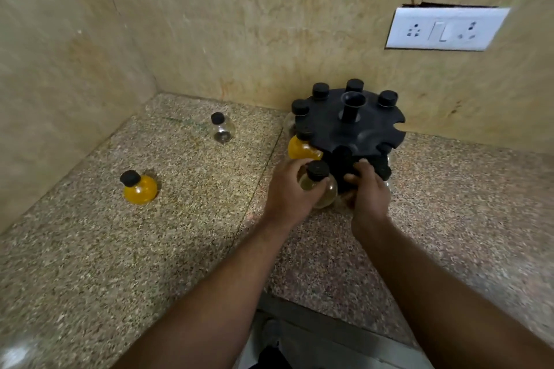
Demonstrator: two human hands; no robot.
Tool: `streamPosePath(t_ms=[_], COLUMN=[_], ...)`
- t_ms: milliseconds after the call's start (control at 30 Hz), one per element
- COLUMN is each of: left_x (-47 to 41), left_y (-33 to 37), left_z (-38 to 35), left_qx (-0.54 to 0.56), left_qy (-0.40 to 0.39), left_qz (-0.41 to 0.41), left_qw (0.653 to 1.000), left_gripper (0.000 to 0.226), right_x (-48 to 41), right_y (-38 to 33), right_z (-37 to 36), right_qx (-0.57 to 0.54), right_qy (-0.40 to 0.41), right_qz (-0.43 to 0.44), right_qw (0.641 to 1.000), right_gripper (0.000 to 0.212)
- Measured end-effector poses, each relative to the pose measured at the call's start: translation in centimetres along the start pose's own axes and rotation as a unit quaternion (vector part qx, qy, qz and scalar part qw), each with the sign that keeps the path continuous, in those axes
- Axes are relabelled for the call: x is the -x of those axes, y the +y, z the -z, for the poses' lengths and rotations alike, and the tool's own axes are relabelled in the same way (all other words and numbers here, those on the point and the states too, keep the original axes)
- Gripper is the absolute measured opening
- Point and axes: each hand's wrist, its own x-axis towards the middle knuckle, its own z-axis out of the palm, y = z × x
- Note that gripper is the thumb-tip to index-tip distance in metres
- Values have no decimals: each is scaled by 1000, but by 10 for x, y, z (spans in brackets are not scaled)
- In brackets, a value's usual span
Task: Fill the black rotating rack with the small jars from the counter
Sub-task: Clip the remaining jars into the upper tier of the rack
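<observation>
Two jars sit loose on the counter (90,249): an orange jar (139,189) and a clear jar (222,128) further back. The left hand (289,189) grips a pale jar (319,186) at the black rack (359,129), its near edge, just beside a racked yellow jar (302,149). The right hand (370,192) curls its fingers on the rack's lower tier.

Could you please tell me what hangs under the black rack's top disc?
Under the left edge of the disc hangs a yellow-filled jar; four black caps stick up through its rear slots. Those jars' bodies are mostly hidden by the disc, so their contents cannot be told.
</observation>
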Motion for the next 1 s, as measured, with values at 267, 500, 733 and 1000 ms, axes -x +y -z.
streamPosePath(t_ms=[267,500,733,1000], left_x=[-30,-46,-53,-54], left_y=[17,17,16,0], left_z=[-14,-27,-32,-24], left_qx=[2,-12,-28,18], left_qy=[-57,-64,-61,-32], left_qz=[-46,-59,-19,-16], left_qw=[997,996,998,999], left_gripper=[50,55,51,52], right_x=[-23,-36,-30,-14], right_y=[-31,-33,-33,-20], right_z=[0,-2,-10,-25], right_qx=[-17,16,34,4], right_qy=[-9,-27,-62,-84], right_qz=[-18,0,14,3], right_qw=[1000,1000,997,996], right_gripper=[26,23,21,21])
